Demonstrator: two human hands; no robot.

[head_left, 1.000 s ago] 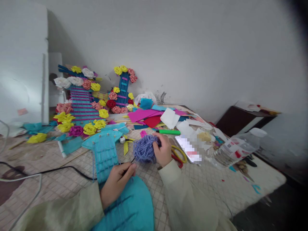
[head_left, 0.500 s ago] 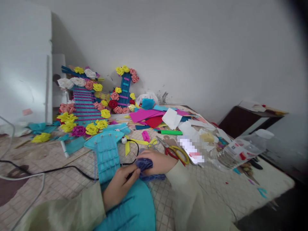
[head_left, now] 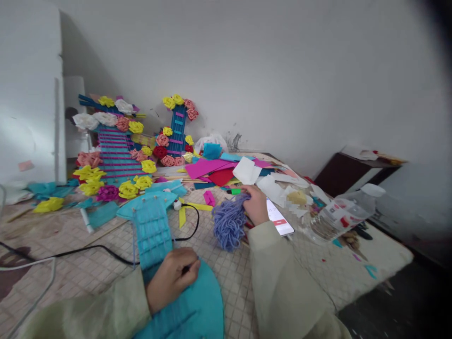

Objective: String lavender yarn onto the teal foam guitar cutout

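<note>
A loose bundle of purple-blue yarn [head_left: 228, 225] hangs over the tabletop, gripped at its upper right by my right hand [head_left: 257, 207]. Closer to me lies a turquoise guitar-shaped craft piece [head_left: 207, 301], with strands strung along its neck to small pegs at the head. My left hand [head_left: 173, 278] rests over where the neck meets the body, fingers curled in a pinch; whatever they hold is hidden. Scissors [head_left: 247, 226] are mostly covered by my right hand and the yarn.
Two flower-trimmed stringed pieces, one larger [head_left: 116, 153] and one smaller [head_left: 177, 129], lean at the back. Coloured paper [head_left: 208, 168] is heaped behind my right hand. A phone [head_left: 282, 223] and a tilted plastic bottle [head_left: 339, 219] lie to the right. A black cable [head_left: 106, 245] crosses the left.
My right hand has moved away from my left, up and to the right, and the yarn bundle now hangs loose from it. My left hand stays closed over the turquoise piece.
</note>
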